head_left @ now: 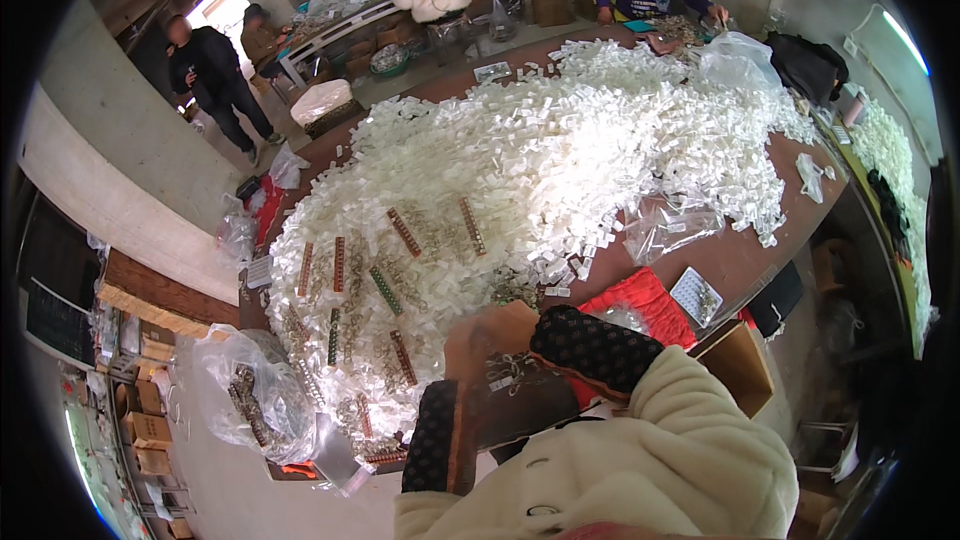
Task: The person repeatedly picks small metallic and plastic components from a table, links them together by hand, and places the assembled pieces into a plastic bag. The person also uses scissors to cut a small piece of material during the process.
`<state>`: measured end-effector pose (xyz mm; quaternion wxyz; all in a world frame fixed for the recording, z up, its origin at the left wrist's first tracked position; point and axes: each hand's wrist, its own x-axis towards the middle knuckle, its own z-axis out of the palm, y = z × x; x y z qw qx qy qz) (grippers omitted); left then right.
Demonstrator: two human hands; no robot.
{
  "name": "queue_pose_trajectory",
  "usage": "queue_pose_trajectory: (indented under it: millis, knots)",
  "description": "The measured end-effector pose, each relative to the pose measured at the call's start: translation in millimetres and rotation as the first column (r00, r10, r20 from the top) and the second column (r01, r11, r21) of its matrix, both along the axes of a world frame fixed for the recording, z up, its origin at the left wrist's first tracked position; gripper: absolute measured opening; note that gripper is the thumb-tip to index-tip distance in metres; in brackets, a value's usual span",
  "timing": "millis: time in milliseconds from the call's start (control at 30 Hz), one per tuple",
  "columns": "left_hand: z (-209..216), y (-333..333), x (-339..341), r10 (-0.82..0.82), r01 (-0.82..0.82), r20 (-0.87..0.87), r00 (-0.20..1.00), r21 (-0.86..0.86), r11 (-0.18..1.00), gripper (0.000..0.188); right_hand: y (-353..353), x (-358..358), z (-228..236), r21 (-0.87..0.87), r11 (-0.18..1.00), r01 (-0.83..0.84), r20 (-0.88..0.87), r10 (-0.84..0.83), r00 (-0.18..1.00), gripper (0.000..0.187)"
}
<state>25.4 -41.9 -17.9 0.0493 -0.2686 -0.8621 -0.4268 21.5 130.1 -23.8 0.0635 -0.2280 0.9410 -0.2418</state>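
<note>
Close together, two blurred bare hands meet at the near edge of a broad heap of small translucent white plastic pieces (pixel 560 180)
The left hand (pixel 464 348) and right hand (pixel 511 323) overlap; how far either is open, and whether it holds anything, I cannot tell. The heap spreads over a brown tabletop (pixel 795 175) before them, with slim reddish-brown strips (pixel 340 264) and slim dark green strips (pixel 385 292) lying on it, left of the hands. Just beyond the hands sits a cluster of small dull greenish pieces (pixel 515 288); to the right are a bright red cloth (pixel 672 312) and a shallow white rectangular tray (pixel 697 297), while a crumpled clear plastic bag (pixel 285 392) is at the table's near left corner
</note>
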Motion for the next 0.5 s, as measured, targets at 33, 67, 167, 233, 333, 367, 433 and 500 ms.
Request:
queue_pose_trajectory:
  millis: [33, 67, 167, 233, 333, 367, 433, 500]
  knots:
    - [0, -1, 0, -0.021, 0.021, -0.001, 1.000, -0.013, 1.000, 0.035, 0, -1, -4, 0.017, 1.000, -0.025, 0.039, 0.024, 0.999, 0.017]
    - [0, -2, 0, -0.036, 0.037, 0.046, 0.998, -0.007, 0.999, 0.034, 1, -1, -7, -0.007, 1.000, -0.006, 0.015, 0.006, 1.000, 0.018]
    - [3, -2, 1, -0.070, 0.069, 0.107, 0.992, 0.012, 0.998, 0.034, 1, 1, -7, 0.010, 1.000, 0.025, 0.036, -0.025, 0.999, 0.018]
    - [6, -1, 3, -0.088, 0.087, 0.063, 0.994, 0.028, 0.996, 0.033, 1, 2, -2, 0.037, 0.999, 0.023, 0.046, -0.025, 0.999, 0.018]
    - [9, -1, 2, -0.149, 0.148, 0.028, 0.988, 0.037, 0.988, 0.032, 2, 3, 6, 0.026, 1.000, -0.006, 0.001, 0.006, 1.000, 0.016]
    - [9, -1, 2, -0.146, 0.145, 0.034, 0.989, 0.022, 0.989, 0.032, 2, 4, 7, 0.040, 0.999, 0.005, -0.025, -0.004, 1.000, 0.014]
    - [7, -1, 1, -0.150, 0.150, 0.030, 0.988, 0.009, 0.989, 0.033, 1, 4, 7, 0.045, 0.999, 0.019, -0.064, -0.016, 0.998, 0.013]
    - [2, 1, 0, -0.103, 0.103, 0.016, 0.995, 0.023, 0.994, 0.034, -1, 3, 4, 0.049, 0.998, 0.028, -0.109, -0.022, 0.994, 0.012]
